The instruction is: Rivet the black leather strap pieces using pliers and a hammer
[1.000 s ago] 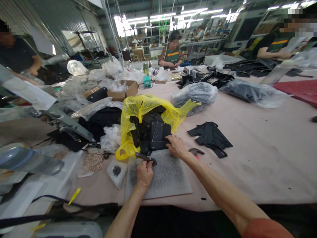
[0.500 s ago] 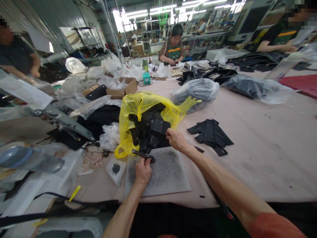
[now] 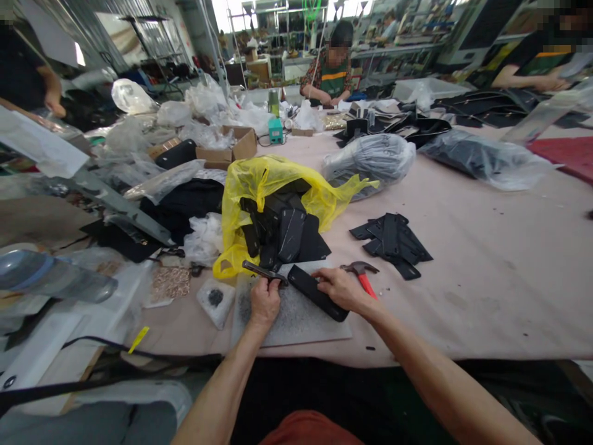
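Observation:
My left hand (image 3: 265, 301) is closed around a slim dark metal tool (image 3: 260, 271), whose exact kind I cannot make out. My right hand (image 3: 340, 287) grips a long black strip with rounded ends (image 3: 306, 285), slanting over the pale, black-speckled board (image 3: 273, 330). Just beyond the board, a yellow plastic bag (image 3: 231, 198) lies open with several similar black pieces (image 3: 291, 232) inside. To the right of my right hand is a hammer (image 3: 365, 281) with a red handle, partly hidden behind my wrist.
A pile of black strips (image 3: 393, 244) lies to the right. Left of the board are a small white block (image 3: 215, 304) with dark bits and a tray of copper-coloured small parts (image 3: 170, 283). Clear bags of goods (image 3: 370, 164) sit farther back. A co-worker (image 3: 331, 74) sits across the table.
My right hand has drawn a black strip out of the yellow bag and toward me, over the board. The hammer, mostly hidden before, now shows. My left hand keeps hold of its tool.

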`<state>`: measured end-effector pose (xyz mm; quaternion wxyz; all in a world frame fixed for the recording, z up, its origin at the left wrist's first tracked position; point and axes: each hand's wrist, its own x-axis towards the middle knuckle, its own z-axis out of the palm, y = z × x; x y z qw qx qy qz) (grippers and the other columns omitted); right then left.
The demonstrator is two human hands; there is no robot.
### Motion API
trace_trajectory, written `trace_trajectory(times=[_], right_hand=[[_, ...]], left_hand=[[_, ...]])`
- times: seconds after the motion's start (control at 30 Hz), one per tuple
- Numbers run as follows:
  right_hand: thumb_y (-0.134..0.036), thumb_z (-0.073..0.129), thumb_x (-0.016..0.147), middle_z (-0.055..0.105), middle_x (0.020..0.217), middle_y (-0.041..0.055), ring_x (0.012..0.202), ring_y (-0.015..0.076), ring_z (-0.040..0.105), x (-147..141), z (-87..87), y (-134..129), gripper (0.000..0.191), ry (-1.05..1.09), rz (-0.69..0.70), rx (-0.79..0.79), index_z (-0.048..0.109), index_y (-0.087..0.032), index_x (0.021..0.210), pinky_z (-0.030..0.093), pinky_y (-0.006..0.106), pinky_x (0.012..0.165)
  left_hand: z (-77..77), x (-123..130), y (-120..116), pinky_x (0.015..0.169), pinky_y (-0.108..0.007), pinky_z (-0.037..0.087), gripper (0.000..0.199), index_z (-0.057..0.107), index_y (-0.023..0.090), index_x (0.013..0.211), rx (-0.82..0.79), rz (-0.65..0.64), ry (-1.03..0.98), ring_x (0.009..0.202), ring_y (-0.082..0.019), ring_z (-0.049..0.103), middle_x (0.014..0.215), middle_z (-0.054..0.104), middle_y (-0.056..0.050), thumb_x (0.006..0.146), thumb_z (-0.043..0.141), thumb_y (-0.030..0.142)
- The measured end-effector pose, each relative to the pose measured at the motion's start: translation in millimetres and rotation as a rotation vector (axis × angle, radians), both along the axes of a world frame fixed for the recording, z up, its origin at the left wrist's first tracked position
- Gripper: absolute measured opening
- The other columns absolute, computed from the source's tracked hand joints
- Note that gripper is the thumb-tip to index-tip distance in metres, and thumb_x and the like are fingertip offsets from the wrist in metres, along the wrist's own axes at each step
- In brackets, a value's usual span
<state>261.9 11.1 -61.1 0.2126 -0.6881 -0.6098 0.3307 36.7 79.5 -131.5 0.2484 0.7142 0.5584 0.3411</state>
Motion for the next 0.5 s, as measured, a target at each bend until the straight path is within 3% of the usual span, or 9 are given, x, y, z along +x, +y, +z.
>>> trace_trajectory(times=[0.17, 0.23, 0.4, 0.5], right_hand=[[-0.010, 0.050, 0.079, 0.070, 0.077, 0.0042, 0.072, 0.0168, 0.062, 29, 25.4, 12, 0.029, -0.402, 0.461, -0.052, 0.073, -0.019, 0.094, 0.038, 0.026, 0.069], [-0.007, 0.050, 0.076, 0.069, 0.074, 0.0041, 0.070, 0.0165, 0.059, 27, 29.9, 19, 0.028, -0.465, 0.554, -0.044, 0.072, -0.019, 0.087, 0.037, 0.029, 0.073], [-0.008, 0.051, 0.074, 0.065, 0.080, 0.0060, 0.086, 0.0216, 0.054, -11, 17.4, 35, 0.019, -0.595, 0.690, 0.207, 0.067, -0.018, 0.078, 0.027, 0.046, 0.102], [-0.009, 0.052, 0.075, 0.064, 0.084, 0.0039, 0.092, 0.0222, 0.050, -33, 4.9, 43, 0.020, -0.545, 0.765, 0.345, 0.067, -0.020, 0.083, 0.017, 0.050, 0.109]], left_hand=[[1.6, 0, 0, 0.064, -0.029, 0.044, 0.016, 0.066, 0.017, 0.084, -0.007, 0.004, 0.012, 0.073, -0.024, 0.067, 0.076, 0.071, -0.010, 0.087, 0.054, 0.027], [1.4, 0, 0, 0.065, -0.029, 0.044, 0.016, 0.066, 0.016, 0.085, -0.002, 0.010, 0.010, 0.073, -0.024, 0.067, 0.076, 0.071, -0.010, 0.087, 0.054, 0.026], [-0.9, -1, 1, 0.065, -0.029, 0.044, 0.018, 0.066, 0.016, 0.085, -0.020, -0.001, -0.012, 0.073, -0.024, 0.067, 0.077, 0.071, -0.010, 0.088, 0.053, 0.028], [-1.8, -1, 2, 0.065, -0.029, 0.044, 0.019, 0.066, 0.016, 0.087, -0.021, -0.007, -0.015, 0.075, -0.024, 0.067, 0.078, 0.071, -0.010, 0.089, 0.051, 0.029]])
